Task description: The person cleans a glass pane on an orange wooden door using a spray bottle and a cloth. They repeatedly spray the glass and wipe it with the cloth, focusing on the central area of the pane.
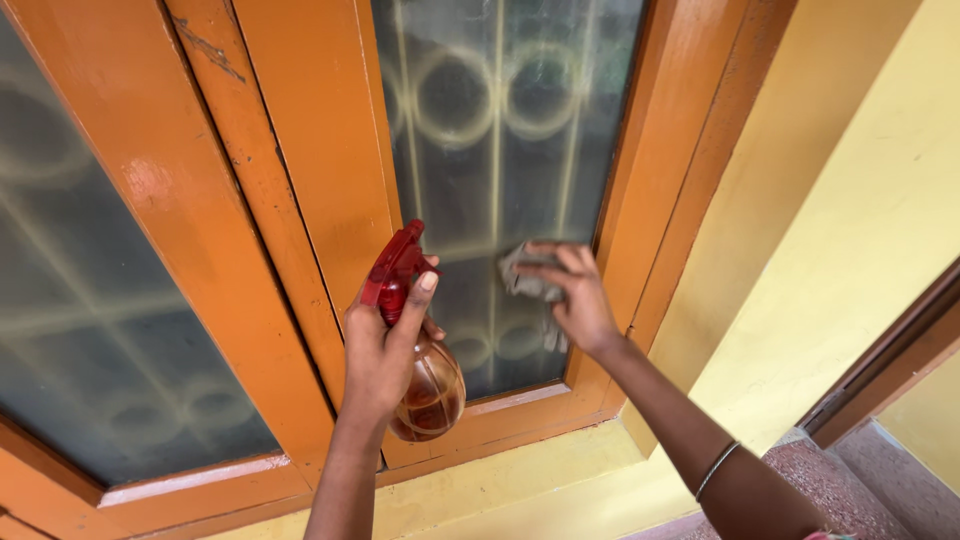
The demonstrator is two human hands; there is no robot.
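My right hand (580, 300) presses a grey cloth (525, 275) flat against the pane (500, 130), fingers spread over it so it bears on the glass, low in the pane near its 5 o'clock corner. At the cloth's 8 o'clock my left hand (380, 350) is clamped round a red spray bottle (415, 350), nozzle toward the glass, thumb up by the trigger. The orange frame (300, 150) surrounds the pane; a yellow wall (850, 200) lies at 3 o'clock.

Orange painted wooden window frame (300, 160) with 2 frosted glass panes (500, 150), pale ringed metal grille (540, 95) behind the glass, yellow plastered wall (850, 220), yellow sill (520, 480), speckled reddish stone floor (860, 480), brown wooden door frame (890, 365), soft daylight
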